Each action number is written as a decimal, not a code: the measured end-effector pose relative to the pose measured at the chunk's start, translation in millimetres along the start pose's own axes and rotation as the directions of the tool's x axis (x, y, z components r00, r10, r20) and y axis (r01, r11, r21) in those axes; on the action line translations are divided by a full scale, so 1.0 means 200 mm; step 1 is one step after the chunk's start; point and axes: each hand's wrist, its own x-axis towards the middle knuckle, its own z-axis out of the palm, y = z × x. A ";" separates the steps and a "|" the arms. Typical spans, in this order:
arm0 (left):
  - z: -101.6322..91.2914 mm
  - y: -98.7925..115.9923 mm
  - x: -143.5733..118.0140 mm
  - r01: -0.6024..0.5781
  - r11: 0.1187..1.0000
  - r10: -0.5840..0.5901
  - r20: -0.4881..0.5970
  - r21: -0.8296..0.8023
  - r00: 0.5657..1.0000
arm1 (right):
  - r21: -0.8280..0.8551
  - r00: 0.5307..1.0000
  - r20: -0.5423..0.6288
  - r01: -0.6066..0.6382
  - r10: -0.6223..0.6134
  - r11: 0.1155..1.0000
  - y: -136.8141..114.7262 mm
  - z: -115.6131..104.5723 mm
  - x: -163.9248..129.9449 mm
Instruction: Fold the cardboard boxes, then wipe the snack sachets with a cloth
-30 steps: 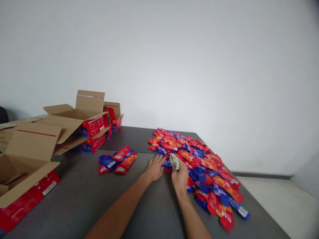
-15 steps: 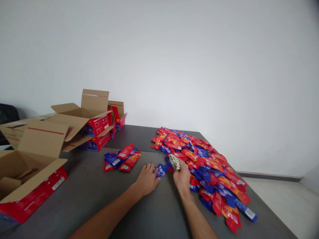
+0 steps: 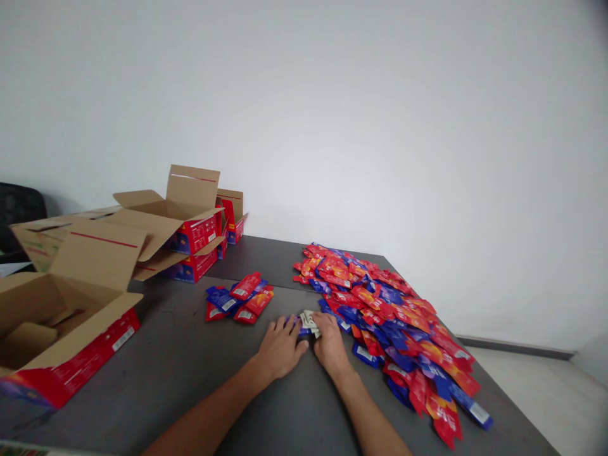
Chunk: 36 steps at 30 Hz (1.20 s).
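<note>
while both hands press together at the pile's near edge, the left hand [image 3: 280,347] flat on a blue sachet [image 3: 304,328] and the right hand [image 3: 329,342] pinching pale folded paper [image 3: 308,318], gathering looks underway on the surface [image 3: 190,380].

Sachets [image 3: 384,310], heaped: glossy red and blue foil-like plastic film, smooth, catching light. Small sachet stack [image 3: 240,297]: same glossy film. Cartons [image 3: 66,297]: matt brown corrugated cardboard inside, printed red outer faces with slight sheen. Table [image 3: 190,373]: dark grey, matt, finely textured top. Wall [image 3: 332,114]: matt white paint, smooth.
</note>
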 end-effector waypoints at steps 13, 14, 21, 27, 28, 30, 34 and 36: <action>-0.05 -0.30 0.07 0.090 0.943 -0.071 0.071 -0.319 0.995 | -0.009 0.986 0.091 0.143 -0.141 0.990 -0.16 0.00 0.01; -0.05 -0.30 0.07 0.104 0.946 -0.080 0.092 -0.307 0.993 | 0.003 0.974 0.150 0.173 -0.171 0.985 -0.19 0.01 0.01; -0.03 -0.34 0.08 0.174 0.940 -0.135 0.146 -0.295 0.980 | -0.159 0.985 0.171 0.029 -0.001 0.987 -0.18 -0.02 0.03; -0.02 -0.34 0.07 0.168 0.937 -0.132 0.133 -0.307 0.982 | -0.218 0.997 0.067 -0.027 0.043 0.976 -0.07 -0.08 0.00; -0.02 -0.34 0.07 0.169 0.937 -0.134 0.131 -0.306 0.982 | -0.205 0.998 0.062 -0.017 0.030 0.979 -0.08 -0.07 0.00; -0.02 -0.34 0.07 0.168 0.936 -0.135 0.124 -0.308 0.983 | -0.166 0.997 0.081 0.030 -0.016 0.986 -0.13 -0.04 0.00; -0.01 -0.34 0.07 0.158 0.941 -0.124 0.129 -0.300 0.984 | -0.079 0.974 0.197 0.132 -0.114 0.988 -0.22 0.01 0.00; -0.01 -0.33 0.07 0.158 0.944 -0.128 0.121 -0.288 0.984 | -0.094 0.978 0.193 0.103 -0.083 0.990 -0.21 0.01 0.01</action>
